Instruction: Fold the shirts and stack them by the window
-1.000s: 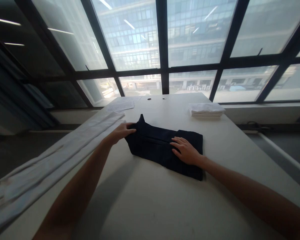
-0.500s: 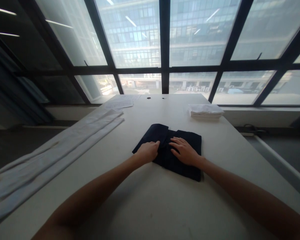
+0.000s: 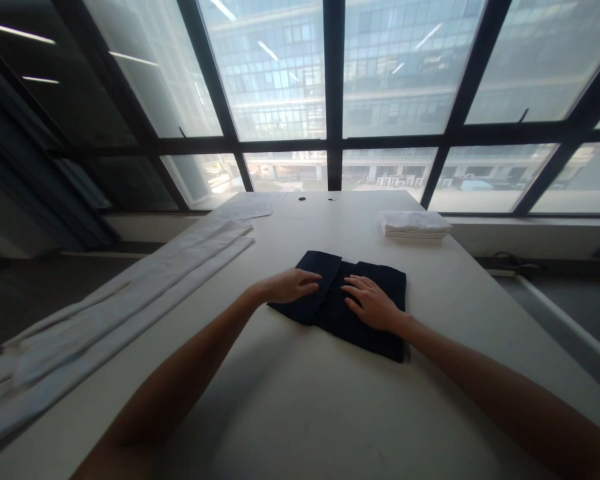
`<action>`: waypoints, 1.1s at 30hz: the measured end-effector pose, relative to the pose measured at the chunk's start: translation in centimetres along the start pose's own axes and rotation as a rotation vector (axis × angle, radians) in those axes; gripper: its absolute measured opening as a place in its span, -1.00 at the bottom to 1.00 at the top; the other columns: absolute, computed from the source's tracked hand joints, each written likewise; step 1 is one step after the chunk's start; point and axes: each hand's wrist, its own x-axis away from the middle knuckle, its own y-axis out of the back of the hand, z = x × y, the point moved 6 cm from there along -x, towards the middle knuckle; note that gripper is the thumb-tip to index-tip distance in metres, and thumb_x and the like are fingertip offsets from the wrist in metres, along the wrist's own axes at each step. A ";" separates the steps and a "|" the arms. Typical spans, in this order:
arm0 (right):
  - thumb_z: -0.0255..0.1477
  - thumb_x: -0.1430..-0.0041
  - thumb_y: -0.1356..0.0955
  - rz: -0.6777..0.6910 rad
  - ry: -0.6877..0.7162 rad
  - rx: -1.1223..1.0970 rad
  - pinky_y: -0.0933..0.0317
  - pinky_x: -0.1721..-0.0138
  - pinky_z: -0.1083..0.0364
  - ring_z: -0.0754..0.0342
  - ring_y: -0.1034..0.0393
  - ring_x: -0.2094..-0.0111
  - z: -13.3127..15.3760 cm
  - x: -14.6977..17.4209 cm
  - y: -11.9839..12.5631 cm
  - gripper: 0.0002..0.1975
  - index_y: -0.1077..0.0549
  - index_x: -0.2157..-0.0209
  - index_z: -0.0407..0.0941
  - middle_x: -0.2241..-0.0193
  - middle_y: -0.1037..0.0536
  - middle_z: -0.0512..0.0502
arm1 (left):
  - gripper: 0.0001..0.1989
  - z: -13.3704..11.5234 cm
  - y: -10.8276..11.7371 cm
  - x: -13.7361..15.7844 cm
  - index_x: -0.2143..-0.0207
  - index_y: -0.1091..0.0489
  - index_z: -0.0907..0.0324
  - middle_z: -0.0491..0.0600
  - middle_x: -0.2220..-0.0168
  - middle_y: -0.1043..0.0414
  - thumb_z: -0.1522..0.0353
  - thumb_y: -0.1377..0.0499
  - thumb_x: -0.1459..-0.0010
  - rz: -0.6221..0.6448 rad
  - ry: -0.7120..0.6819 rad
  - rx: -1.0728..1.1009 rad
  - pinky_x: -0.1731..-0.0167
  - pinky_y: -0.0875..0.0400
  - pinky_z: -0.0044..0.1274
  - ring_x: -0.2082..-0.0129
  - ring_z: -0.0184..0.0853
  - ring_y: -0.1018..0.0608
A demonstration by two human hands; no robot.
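A dark navy folded cloth piece (image 3: 325, 300), which looks like a garment, lies on the white table (image 3: 280, 413) in front of me. Its left part is turned over as a flap on top of the rest. My right hand (image 3: 373, 303) rests flat on the right half with its fingers spread. Over the left flap is my left hand (image 3: 293, 285), fingers stretched out and holding nothing. Whether its fingertips touch the cloth I cannot tell.
Long white fabric strips (image 3: 145, 307) run along the table's left side, with paper sheets (image 3: 245, 205) beyond them. A folded white cloth stack (image 3: 415, 225) sits near the right edge. Windows (image 3: 390, 80) rise behind the table's far end.
My left hand has let go of the cloth flap and moved up and to the left, its fingers opening. My right hand has stayed on the cloth. The view has shifted slightly.
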 end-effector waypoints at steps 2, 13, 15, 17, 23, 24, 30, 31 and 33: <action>-0.31 -0.38 -0.25 0.003 0.004 0.009 -0.02 -0.33 -0.20 -0.14 -0.14 -0.32 0.0 -0.1 -0.1 -0.60 -0.47 -0.16 -0.10 -0.25 -0.37 -0.22 | -0.46 1.7 0.8 -1.0 -0.31 -0.28 0.10 0.00 -0.24 -0.38 0.11 0.11 -0.41 -0.242 0.019 -0.035 -0.16 -0.30 -0.44 -0.20 -0.18 -0.44; -0.30 -0.42 -0.21 0.097 0.097 -0.055 0.03 -0.37 -0.18 -0.07 -0.09 -0.36 -1.2 -0.5 -0.1 -0.55 -0.36 -0.26 -0.05 -0.32 -0.28 -0.16 | -0.47 3.7 -5.3 -1.7 -0.42 -0.03 -0.03 -0.02 -0.45 0.06 0.14 0.20 -0.47 -0.231 0.078 -0.323 -0.35 0.16 -0.11 -0.44 -0.14 0.00; -0.32 -0.41 -0.21 0.152 0.168 -0.102 0.06 -0.38 -0.16 -0.03 -0.06 -0.37 -1.8 -1.0 0.2 -0.54 -0.32 -0.29 0.00 -0.34 -0.25 -0.09 | -0.44 3.2 -6.1 -0.4 -0.42 -0.04 0.02 0.04 -0.44 0.04 0.12 0.18 -0.45 -0.270 0.159 -0.343 -0.33 0.09 -0.12 -0.43 -0.07 -0.03; -0.33 -0.41 -0.22 0.204 0.227 -0.129 0.10 -0.40 -0.15 0.00 -0.02 -0.38 -2.5 -1.7 0.4 -0.50 -0.24 -0.34 0.05 -0.37 -0.20 -0.03 | -0.40 2.7 -7.0 1.0 -0.42 -0.05 0.09 0.10 -0.43 0.01 0.08 0.16 -0.43 -0.306 0.224 -0.363 -0.32 0.06 -0.13 -0.43 0.01 -0.03; -0.22 -0.43 -0.18 0.117 0.050 0.045 0.20 -0.39 -0.21 -0.09 0.15 -0.43 -5.7 -3.1 -0.4 -0.41 -0.13 -0.39 -0.12 -0.41 -0.05 -0.21 | -0.27 3.1 -7.2 0.8 -0.42 -0.04 0.11 0.20 -0.43 0.03 -0.08 0.18 -0.37 -0.200 0.300 -0.287 -0.27 0.00 -0.05 -0.41 0.14 -0.05; -0.20 -0.43 -0.16 0.115 0.020 0.071 0.20 -0.39 -0.22 -0.10 0.16 -0.43 -6.0 -3.1 -0.7 -0.40 -0.13 -0.39 -0.14 -0.41 -0.06 -0.24 | -0.26 3.3 -6.9 -0.3 -0.42 -0.03 0.12 0.21 -0.43 0.06 -0.09 0.20 -0.37 -0.168 0.316 -0.254 -0.27 0.00 -0.03 -0.41 0.15 -0.04; -0.15 -0.44 -0.14 0.153 0.010 0.110 0.20 -0.38 -0.22 -0.08 0.14 -0.43 -6.3 -3.0 -1.2 -0.39 -0.13 -0.39 -0.11 -0.41 -0.06 -0.25 | -0.32 3.6 -5.3 -7.1 -0.42 0.01 0.25 0.24 -0.45 0.14 0.05 0.21 -0.42 -0.245 0.359 -0.221 -0.29 0.10 0.04 -0.43 0.12 0.06; -0.15 -0.44 -0.14 0.157 0.009 0.111 0.20 -0.38 -0.21 -0.08 0.13 -0.42 -6.2 -3.1 -1.0 -0.40 -0.14 -0.39 -0.11 -0.41 -0.06 -0.25 | -0.33 3.4 -5.4 -7.6 -0.42 0.00 0.26 0.23 -0.44 0.11 0.07 0.20 -0.42 -0.265 0.355 -0.233 -0.29 0.11 0.03 -0.43 0.11 0.04; -0.17 -0.44 -0.15 0.164 -0.001 0.118 0.21 -0.38 -0.20 -0.08 0.12 -0.42 -6.0 -3.1 -0.8 -0.41 -0.15 -0.38 -0.11 -0.40 -0.07 -0.25 | -0.36 3.0 -5.6 -7.9 -0.41 -0.03 0.26 0.21 -0.44 0.07 0.11 0.20 -0.43 -0.282 0.338 -0.244 -0.30 0.11 0.02 -0.43 0.09 0.01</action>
